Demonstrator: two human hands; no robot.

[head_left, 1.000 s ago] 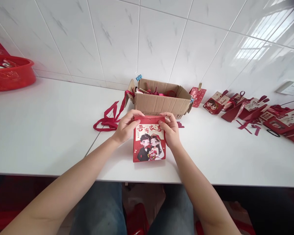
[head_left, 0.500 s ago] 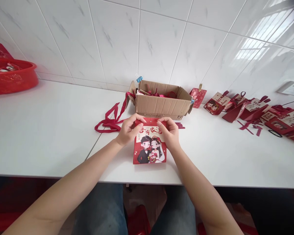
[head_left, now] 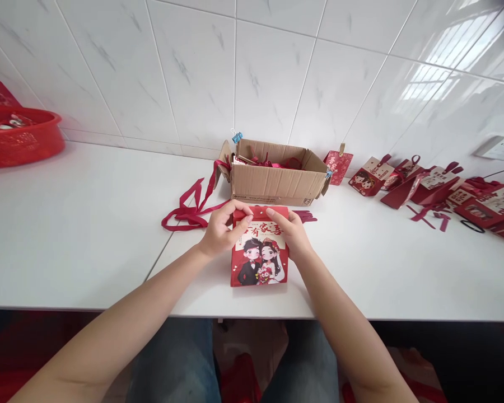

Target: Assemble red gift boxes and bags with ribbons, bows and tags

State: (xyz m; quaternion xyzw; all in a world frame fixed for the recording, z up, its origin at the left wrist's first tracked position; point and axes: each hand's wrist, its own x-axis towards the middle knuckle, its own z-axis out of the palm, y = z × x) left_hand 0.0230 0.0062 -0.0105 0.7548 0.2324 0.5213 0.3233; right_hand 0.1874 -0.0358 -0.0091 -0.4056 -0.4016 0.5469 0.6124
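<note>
A red gift box [head_left: 261, 263] printed with a cartoon bride and groom stands near the table's front edge, its red top flap folded toward me. Around its upper left corner my left hand [head_left: 225, 228] is closed, thumb on the front and forefinger over the flap. My right hand [head_left: 292, 228] grips the upper right corner, with a fingertip pressed near a small hole in the flap. Dark red ribbon strips [head_left: 306, 216] lie just behind my right hand. A long loose ribbon [head_left: 187, 214] trails beside my left hand.
Behind my hands sits a cardboard box [head_left: 278, 182] with ribbons inside. A red card [head_left: 338, 167] leans by the wall. Several finished-looking gift boxes [head_left: 371, 177] line the right side near ribbon scraps [head_left: 429, 218]. A red plastic basket [head_left: 23, 143] is at far left.
The top flap has folded down toward me, showing a flat red strip. My right fingers have shifted in over it; the gift box appears slightly lower in view.
</note>
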